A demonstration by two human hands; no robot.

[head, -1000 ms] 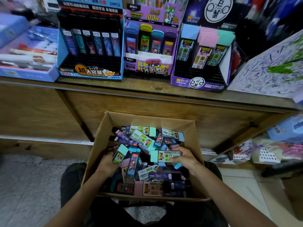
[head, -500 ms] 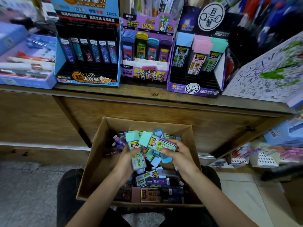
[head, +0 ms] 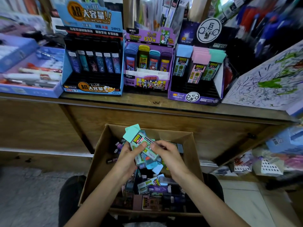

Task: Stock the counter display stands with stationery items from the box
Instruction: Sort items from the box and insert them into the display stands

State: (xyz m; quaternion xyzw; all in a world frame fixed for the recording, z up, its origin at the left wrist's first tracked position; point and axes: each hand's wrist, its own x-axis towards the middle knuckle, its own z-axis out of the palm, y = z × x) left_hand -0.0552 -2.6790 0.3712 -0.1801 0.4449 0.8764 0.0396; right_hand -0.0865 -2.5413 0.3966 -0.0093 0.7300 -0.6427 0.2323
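Note:
A cardboard box [head: 188, 140] of loose pencil-lead cases rests on my lap below the counter. Above its middle, my left hand [head: 129, 154] and my right hand [head: 165, 153] both grip a small stack of teal-capped lead cases [head: 141, 141], caps pointing up and left. More cases [head: 155, 185] lie in the box beneath. On the counter stand three displays: a blue stand [head: 91, 89] with dark cases, a purple middle stand [head: 146, 82], and a purple right stand [head: 195, 97] holding blue, pink and teal cases in its back rows, with bare front slots.
The wooden counter edge [head: 155, 104] runs across above the box. A blue tray of pens [head: 31, 76] sits at the left. A scribbled test-paper board [head: 268, 86] leans at the right. Packaged goods [head: 270, 161] crowd a low shelf to the right.
Both hands lifted cases out of the box and brought them together into one stack held between them, higher over the box than before. The view tilted slightly down.

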